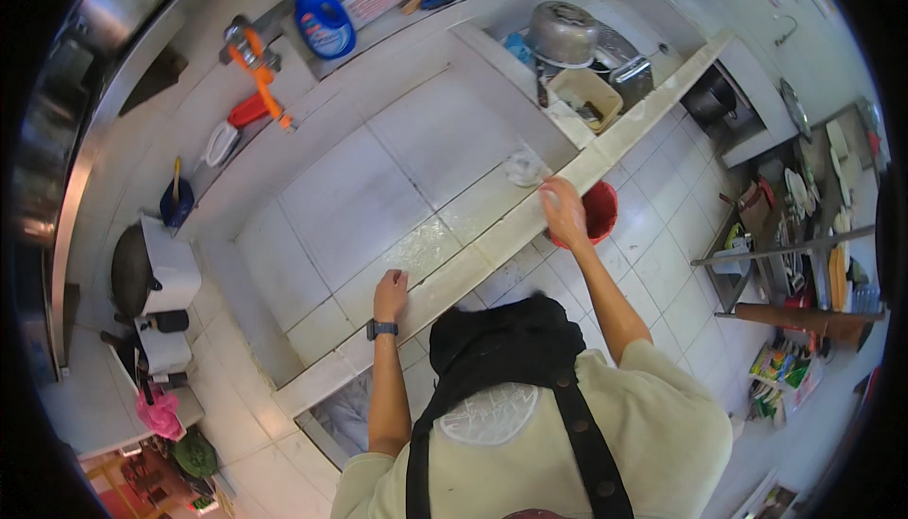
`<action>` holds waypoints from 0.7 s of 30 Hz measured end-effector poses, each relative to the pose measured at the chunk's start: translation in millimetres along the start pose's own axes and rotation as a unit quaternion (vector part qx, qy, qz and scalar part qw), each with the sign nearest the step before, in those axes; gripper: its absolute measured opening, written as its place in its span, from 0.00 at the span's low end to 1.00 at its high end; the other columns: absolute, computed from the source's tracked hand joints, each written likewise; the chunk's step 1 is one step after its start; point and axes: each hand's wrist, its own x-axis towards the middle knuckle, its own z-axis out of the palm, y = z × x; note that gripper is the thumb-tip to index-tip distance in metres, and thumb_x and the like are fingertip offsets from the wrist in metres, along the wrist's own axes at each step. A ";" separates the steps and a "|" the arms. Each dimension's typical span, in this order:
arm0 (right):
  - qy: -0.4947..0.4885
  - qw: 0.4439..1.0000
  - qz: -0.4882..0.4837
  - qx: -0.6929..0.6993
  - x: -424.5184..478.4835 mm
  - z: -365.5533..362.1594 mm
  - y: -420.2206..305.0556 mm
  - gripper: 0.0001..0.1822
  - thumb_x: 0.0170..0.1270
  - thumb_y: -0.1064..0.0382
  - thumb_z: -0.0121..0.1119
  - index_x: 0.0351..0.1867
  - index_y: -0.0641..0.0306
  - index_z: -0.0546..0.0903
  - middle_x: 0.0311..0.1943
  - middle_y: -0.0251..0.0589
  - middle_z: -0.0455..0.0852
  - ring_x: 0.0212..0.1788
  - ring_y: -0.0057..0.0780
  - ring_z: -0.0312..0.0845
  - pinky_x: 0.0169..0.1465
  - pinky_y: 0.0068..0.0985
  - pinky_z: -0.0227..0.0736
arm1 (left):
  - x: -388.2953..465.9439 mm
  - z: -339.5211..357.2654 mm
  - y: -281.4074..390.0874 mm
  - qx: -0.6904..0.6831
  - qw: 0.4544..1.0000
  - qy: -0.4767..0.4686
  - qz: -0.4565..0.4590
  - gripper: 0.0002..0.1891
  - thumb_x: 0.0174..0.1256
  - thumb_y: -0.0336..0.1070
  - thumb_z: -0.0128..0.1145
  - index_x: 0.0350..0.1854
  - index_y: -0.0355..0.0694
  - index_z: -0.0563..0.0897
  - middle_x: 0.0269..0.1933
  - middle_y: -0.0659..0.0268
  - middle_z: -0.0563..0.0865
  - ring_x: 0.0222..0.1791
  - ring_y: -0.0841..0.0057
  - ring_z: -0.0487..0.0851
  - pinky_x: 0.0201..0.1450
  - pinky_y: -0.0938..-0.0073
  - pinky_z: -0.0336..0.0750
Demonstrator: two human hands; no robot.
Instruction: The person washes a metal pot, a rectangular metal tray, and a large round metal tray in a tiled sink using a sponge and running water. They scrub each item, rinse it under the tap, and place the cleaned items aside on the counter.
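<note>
Before me is a wide white-tiled basin (340, 186) with a wet patch on its floor near the front. My left hand (391, 296), a dark watch on its wrist, is at the basin's near rim (489, 253) with the fingers curled. Nothing shows in it, but its inner side is hidden. Farther right, my right hand (565, 214) is over the same rim, above a red bucket (601, 210) on the floor. Close to its fingertips, a whitish, crumpled wad (526, 167) lies inside the basin; its material is unclear. I cannot tell whether the right hand holds anything.
A smaller sink at the upper right holds a metal pot (564, 33) and a beige plastic tub (585, 97). On the back ledge stands a blue detergent bottle (324, 23), near an orange-wrapped tap (259, 69). Shelves (787, 235) with kitchenware are at the right.
</note>
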 end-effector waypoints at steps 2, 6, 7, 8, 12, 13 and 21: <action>0.092 0.982 0.155 0.062 -47.6 -40.9 48.5 0.10 0.62 0.61 0.56 0.37 0.67 0.79 0.39 0.48 0.83 0.44 0.45 0.78 0.49 0.35 0.71 | 7.8 13.1 25.8 0.012 0.999 0.038 0.029 0.17 0.64 0.45 0.52 0.44 0.35 0.80 0.43 0.50 0.84 0.46 0.53 0.81 0.50 0.61 0.73; 0.049 0.959 0.268 -0.079 -171.2 -102.5 173.5 0.11 0.65 0.60 0.54 0.36 0.68 0.79 0.31 0.47 0.82 0.35 0.36 0.78 0.41 0.29 0.72 | 15.9 74.0 116.7 0.035 0.984 0.095 0.149 0.17 0.62 0.43 0.54 0.43 0.33 0.80 0.45 0.50 0.83 0.48 0.53 0.79 0.54 0.60 0.71; 0.047 0.964 0.255 -0.065 -193.3 -116.9 188.0 0.11 0.65 0.60 0.54 0.36 0.68 0.79 0.31 0.47 0.83 0.35 0.35 0.79 0.41 0.28 0.72 | 22.2 95.0 137.6 0.036 0.976 0.114 0.181 0.17 0.62 0.43 0.54 0.43 0.33 0.80 0.45 0.50 0.83 0.48 0.53 0.79 0.55 0.59 0.70; 0.039 0.968 0.243 -0.053 -214.8 -136.2 203.4 0.11 0.65 0.59 0.54 0.37 0.67 0.79 0.31 0.46 0.83 0.35 0.34 0.79 0.41 0.28 0.72 | 24.7 118.6 157.7 0.035 0.969 0.132 0.208 0.17 0.62 0.43 0.55 0.43 0.33 0.80 0.45 0.51 0.83 0.49 0.53 0.79 0.56 0.58 0.68; -0.041 0.946 0.318 0.042 -276.2 -209.4 229.8 0.10 0.66 0.61 0.54 0.38 0.67 0.79 0.32 0.46 0.84 0.35 0.31 0.80 0.41 0.27 0.73 | 27.7 197.4 229.1 0.123 0.971 0.181 0.101 0.24 0.63 0.52 0.50 0.47 0.33 0.78 0.47 0.51 0.82 0.53 0.57 0.76 0.67 0.53 0.56; -0.038 0.942 0.332 0.037 -294.8 -222.5 241.9 0.10 0.66 0.61 0.54 0.38 0.68 0.79 0.31 0.45 0.84 0.35 0.30 0.80 0.41 0.26 0.73 | 23.2 213.7 238.1 0.165 0.947 0.249 0.119 0.24 0.63 0.52 0.49 0.47 0.33 0.78 0.48 0.51 0.81 0.53 0.57 0.75 0.67 0.53 0.55; -0.123 0.902 0.400 0.107 -372.9 -309.0 359.2 0.10 0.67 0.63 0.51 0.40 0.70 0.77 0.31 0.45 0.84 0.36 0.30 0.80 0.43 0.26 0.74 | 15.8 245.0 261.8 0.231 0.891 0.374 0.115 0.22 0.61 0.50 0.50 0.44 0.34 0.77 0.44 0.53 0.80 0.53 0.58 0.73 0.67 0.52 0.56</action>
